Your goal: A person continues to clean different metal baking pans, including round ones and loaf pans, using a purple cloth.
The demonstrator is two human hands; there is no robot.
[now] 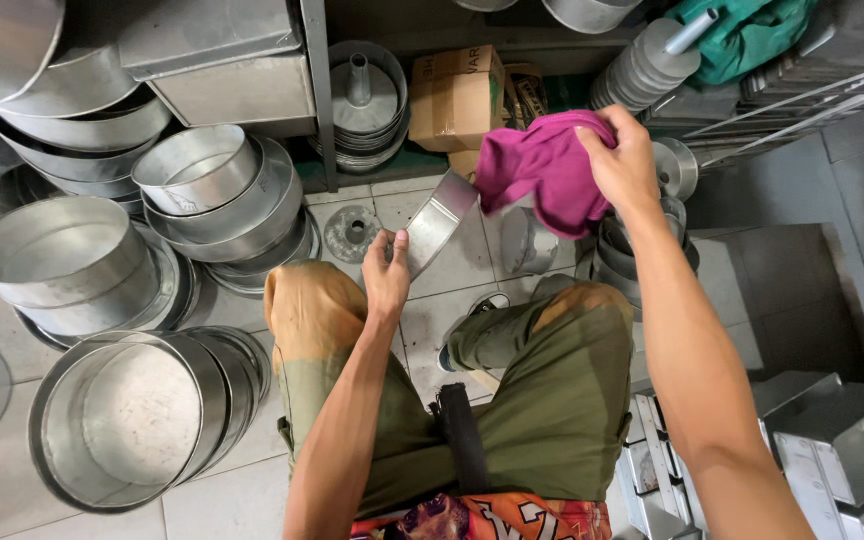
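My left hand (386, 272) grips the lower end of a shiny metal baking pan (439, 220), held tilted over the tiled floor in front of my knees. My right hand (624, 162) is closed on a bunched magenta cloth (544, 170), which rests against the upper end of the pan. I am seated, with olive trousers covering both legs below the hands.
Stacks of round metal cake tins (214, 190) fill the floor at left, with larger ones (132, 410) near my left knee. Tube pans (360, 95) and a cardboard box (457, 95) sit under a shelf ahead. Square metal tins (832, 440) lie at right.
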